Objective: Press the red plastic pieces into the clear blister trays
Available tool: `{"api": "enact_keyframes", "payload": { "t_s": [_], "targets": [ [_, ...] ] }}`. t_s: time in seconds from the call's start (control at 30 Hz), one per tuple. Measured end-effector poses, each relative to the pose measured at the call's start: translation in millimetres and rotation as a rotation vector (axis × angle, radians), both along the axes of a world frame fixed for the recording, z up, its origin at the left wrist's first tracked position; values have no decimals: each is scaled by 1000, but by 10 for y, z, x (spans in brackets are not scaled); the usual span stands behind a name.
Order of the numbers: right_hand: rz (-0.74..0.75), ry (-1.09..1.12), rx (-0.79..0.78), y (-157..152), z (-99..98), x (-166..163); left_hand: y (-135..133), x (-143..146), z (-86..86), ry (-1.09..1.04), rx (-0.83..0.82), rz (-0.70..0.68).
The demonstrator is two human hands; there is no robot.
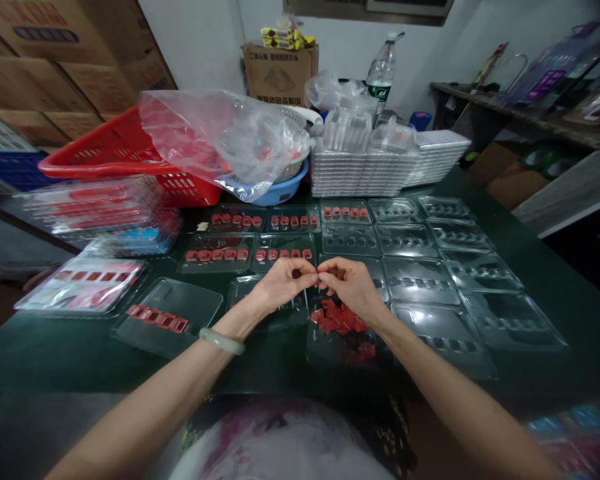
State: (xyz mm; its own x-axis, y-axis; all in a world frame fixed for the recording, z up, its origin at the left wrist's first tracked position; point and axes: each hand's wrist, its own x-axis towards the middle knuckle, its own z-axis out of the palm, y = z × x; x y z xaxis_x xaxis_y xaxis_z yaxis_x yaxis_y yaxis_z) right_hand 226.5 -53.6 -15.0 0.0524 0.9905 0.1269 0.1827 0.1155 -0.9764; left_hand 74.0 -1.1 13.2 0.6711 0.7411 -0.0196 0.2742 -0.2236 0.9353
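Observation:
Both hands meet fingertip to fingertip over the middle of the table. My left hand [285, 283], with a pale bangle [222, 341] on its wrist, pinches at a tiny reddish bit that the fingers mostly hide. My right hand [353, 283] pinches at the same spot. Below the right hand lies a heap of small red pieces [337, 318] on a clear plastic tray [325, 350]. Under the left hand is another clear blister tray [240, 288]. Just beyond the hands, a tray holds a row of red pieces [284, 255] in its slots.
Clear blister trays [420, 280] cover the table's right side. At left lie a tray with red pieces [157, 318] and packed sheets [83, 283]. Behind stand a red basket [105, 157], a blue basin [283, 191], a plastic bag [220, 133] and stacked trays [360, 173].

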Motion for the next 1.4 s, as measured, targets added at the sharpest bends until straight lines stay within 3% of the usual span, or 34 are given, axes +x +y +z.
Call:
{"api": "enact_keyframes", "payload": {
  "t_s": [0.1,0.23,0.4,0.53,0.7,0.87,1.2,1.4],
  "targets": [
    [13,134,-4,45,175,-54,-21,-54,128,-157,-187,38],
    [90,236,1,46,300,-183,-77,-206,185,-281,-259,161],
    [142,264,-102,-28,103,-405,-258,-389,3,-288,-243,354],
    [133,127,-99,-142,-3,-521,-354,-458,-114,-362,-314,463],
    [81,-106,74,-257,87,-560,-351,-498,-83,-417,-571,417],
    [116,-197,86,-270,145,-539,-373,-537,-85,-492,-724,312],
    [91,-82,-57,-216,120,-600,-447,-438,-136,-526,-593,429],
    [17,-368,-7,-174,-8,-600,-339,-567,-78,-273,-354,427]
  ]
}}
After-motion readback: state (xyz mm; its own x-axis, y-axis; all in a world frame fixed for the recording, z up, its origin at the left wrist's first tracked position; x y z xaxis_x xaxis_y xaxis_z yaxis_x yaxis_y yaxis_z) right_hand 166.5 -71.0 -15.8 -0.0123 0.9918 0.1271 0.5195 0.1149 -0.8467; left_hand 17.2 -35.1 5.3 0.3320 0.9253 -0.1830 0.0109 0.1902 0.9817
